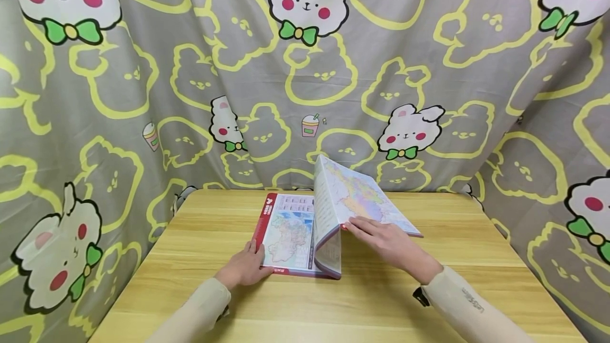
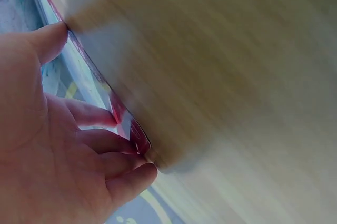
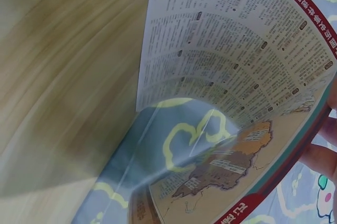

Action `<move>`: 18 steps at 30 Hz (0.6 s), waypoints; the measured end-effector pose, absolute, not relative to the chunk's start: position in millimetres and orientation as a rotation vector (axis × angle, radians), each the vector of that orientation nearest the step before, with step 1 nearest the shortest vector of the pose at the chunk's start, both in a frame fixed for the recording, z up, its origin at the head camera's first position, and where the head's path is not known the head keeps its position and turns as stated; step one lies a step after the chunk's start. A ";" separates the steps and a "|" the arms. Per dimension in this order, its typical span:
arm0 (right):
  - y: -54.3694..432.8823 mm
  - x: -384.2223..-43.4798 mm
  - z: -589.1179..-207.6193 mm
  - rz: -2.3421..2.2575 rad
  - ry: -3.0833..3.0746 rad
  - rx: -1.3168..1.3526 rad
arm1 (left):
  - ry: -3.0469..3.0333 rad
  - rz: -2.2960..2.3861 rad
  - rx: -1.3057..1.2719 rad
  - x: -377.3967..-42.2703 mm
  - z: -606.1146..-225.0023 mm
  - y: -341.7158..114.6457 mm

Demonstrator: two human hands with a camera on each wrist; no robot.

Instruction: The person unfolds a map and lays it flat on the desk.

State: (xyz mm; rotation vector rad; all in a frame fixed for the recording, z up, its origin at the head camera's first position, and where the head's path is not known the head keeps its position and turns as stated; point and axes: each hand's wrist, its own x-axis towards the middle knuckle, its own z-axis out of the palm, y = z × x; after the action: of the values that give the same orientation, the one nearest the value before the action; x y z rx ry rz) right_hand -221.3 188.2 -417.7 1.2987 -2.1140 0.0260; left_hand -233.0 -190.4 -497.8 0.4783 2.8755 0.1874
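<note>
A large atlas [image 1: 290, 242] with a red border lies on the table, its left part flat and showing a map. The right-hand leaves [image 1: 376, 189] are raised and bent up from the table, a coloured map on their upper face. My right hand [image 1: 383, 237] grips their near edge, with fingers on top and the thumb hidden in the head view. Dense printed text and a brown map show on the curled leaves [image 3: 210, 50] in the right wrist view. At the atlas's near left corner my left hand [image 1: 244, 264] rests, fingers and thumb touching its edges.
The light wooden table [image 1: 190, 226] extends around the atlas on all sides. A grey curtain [image 1: 267, 78] with cartoon rabbits hangs behind it and along both sides, close to the table's far edge.
</note>
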 end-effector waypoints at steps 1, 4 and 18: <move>189.1 -220.8 -417.1 0.032 -2.108 1.294 | 2.878 0.188 0.473 -232.9 -498.2 -191.3; 191.6 -219.2 -415.1 0.048 -2.095 1.283 | 2.880 0.187 0.454 -233.2 -499.8 -193.8; 204.8 -215.7 -410.1 0.080 -2.070 1.259 | 2.879 0.230 0.390 -235.9 -499.6 -208.4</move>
State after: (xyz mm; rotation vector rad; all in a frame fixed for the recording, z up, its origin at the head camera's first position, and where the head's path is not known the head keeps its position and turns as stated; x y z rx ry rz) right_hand -215.7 204.8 -410.1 1.2592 -2.0699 0.0801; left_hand -235.9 -208.4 -499.6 0.3905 2.8785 0.2297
